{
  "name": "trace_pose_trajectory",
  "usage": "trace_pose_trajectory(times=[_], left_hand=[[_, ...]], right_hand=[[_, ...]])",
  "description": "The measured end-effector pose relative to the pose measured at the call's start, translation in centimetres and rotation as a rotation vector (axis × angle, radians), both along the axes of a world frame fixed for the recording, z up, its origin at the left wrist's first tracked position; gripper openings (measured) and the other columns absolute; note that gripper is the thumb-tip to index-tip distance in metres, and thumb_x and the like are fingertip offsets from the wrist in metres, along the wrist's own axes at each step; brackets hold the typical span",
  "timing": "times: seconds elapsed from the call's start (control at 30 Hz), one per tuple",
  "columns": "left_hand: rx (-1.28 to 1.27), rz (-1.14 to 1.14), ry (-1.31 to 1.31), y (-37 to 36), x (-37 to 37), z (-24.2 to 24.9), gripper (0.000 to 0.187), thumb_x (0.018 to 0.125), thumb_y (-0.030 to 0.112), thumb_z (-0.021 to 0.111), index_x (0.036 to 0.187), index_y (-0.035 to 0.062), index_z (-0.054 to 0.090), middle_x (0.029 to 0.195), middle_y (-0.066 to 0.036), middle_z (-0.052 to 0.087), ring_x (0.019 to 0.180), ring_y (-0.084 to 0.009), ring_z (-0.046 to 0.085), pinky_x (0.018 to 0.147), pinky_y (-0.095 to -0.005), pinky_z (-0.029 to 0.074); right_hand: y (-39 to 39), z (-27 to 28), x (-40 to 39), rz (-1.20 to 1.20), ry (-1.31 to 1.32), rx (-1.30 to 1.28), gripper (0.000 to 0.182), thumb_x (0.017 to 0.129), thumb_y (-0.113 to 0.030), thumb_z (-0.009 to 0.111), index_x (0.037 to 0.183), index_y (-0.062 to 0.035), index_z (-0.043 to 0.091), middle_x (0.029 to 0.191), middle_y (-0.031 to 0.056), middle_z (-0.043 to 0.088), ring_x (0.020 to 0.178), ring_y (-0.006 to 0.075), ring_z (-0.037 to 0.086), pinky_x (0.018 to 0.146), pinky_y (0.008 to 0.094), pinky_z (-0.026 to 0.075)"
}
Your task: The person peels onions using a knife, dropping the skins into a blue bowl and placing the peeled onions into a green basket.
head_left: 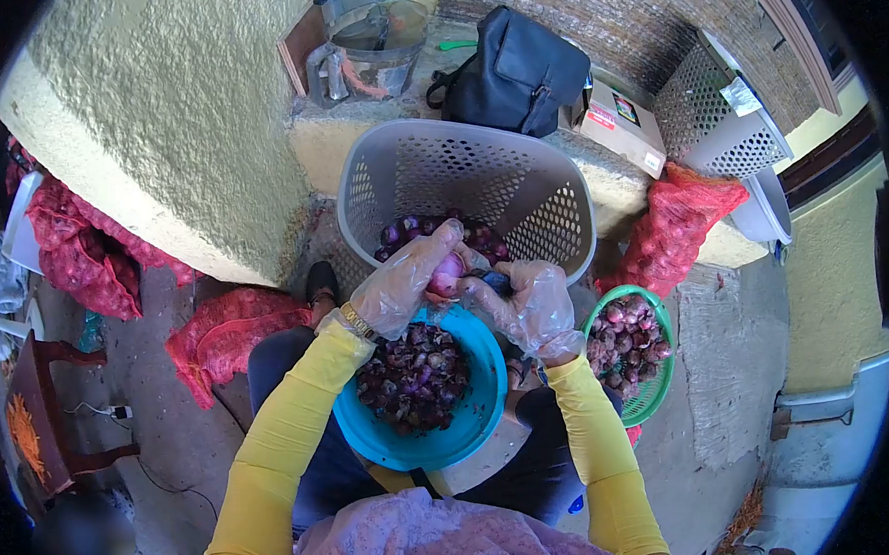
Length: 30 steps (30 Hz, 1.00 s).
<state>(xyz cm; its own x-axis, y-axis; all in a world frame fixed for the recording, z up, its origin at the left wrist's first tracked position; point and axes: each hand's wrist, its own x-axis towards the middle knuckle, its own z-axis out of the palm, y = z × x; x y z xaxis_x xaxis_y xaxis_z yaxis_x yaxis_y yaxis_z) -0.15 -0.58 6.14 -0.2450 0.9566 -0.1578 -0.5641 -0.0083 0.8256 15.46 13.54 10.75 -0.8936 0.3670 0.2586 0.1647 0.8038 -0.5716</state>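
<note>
My left hand (397, 283), in a clear plastic glove, is closed around a pink-purple onion (446, 274). My right hand (540, 308), gloved the same way, has its fingers curled close to that onion. A small dark blue object (496, 282) is gripped there; its kind is mostly hidden by the fingers. Both hands are above the gap between a blue basin (483, 420) and a grey perforated basket (549, 164). Dark onions and loose skins (414, 378) fill the basin. Shiny purple onions (403, 230) lie in the bottom of the grey basket.
A green basket (667, 367) of small onions stands to my right. Red mesh sacks of onions lie right (666, 228) and left (234, 331). A black backpack (525, 71), a cardboard box (621, 126) and a bucket (380, 57) sit on the ledge ahead.
</note>
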Motion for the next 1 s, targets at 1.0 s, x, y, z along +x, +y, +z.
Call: trace_pose_trajectory(times=[1.0], left_hand=[[-0.062, 0.077, 0.098, 0.0, 0.6, 1.8, 0.056, 0.107, 0.061, 0.044, 0.107, 0.0087, 0.064, 0.08, 0.002, 0.053, 0.068, -0.0069, 0.049, 0.062, -0.0233, 0.043]], right_hand=[[-0.2, -0.6, -0.3, 0.007, 0.087, 0.054, 0.051, 0.084, -0.053, 0.082, 0.083, -0.0023, 0.076, 0.065, 0.0182, 0.067, 0.06, 0.0358, 0.069, 0.057, 0.0428, 0.053]])
